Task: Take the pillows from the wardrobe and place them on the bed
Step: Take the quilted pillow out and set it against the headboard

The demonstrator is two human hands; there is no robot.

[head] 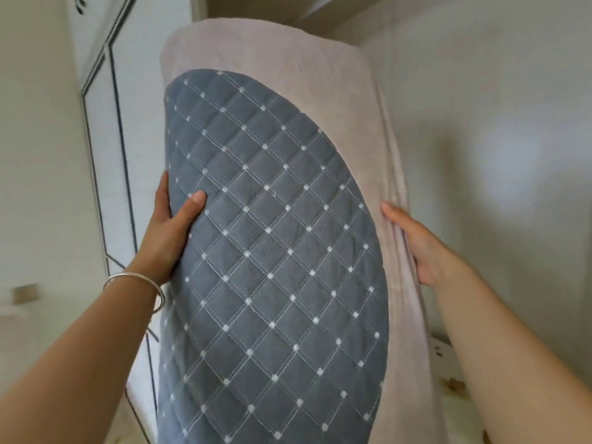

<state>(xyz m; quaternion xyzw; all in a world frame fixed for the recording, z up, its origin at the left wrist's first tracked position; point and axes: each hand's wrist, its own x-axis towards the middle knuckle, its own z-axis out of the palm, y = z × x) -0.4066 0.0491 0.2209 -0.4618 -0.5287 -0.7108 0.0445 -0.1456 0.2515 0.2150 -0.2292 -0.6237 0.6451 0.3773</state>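
Note:
A large pillow (275, 238) fills the middle of the head view, held upright in the air. Its front is a grey-blue quilted panel with white dots; the border and back are beige. My left hand (169, 229) grips its left edge, thumb on the quilted front and fingers behind. My right hand (419, 248) presses flat against the beige right side, fingers pointing up. A silver bangle sits on my left wrist. The pillow's lower end runs out of the frame. The bed is not in view.
White wardrobe doors (105, 155) with dark trim lines stand at the left behind the pillow. A plain pale wall (496, 123) fills the right side. A white ledge or shelf edge (445, 350) shows low at the right.

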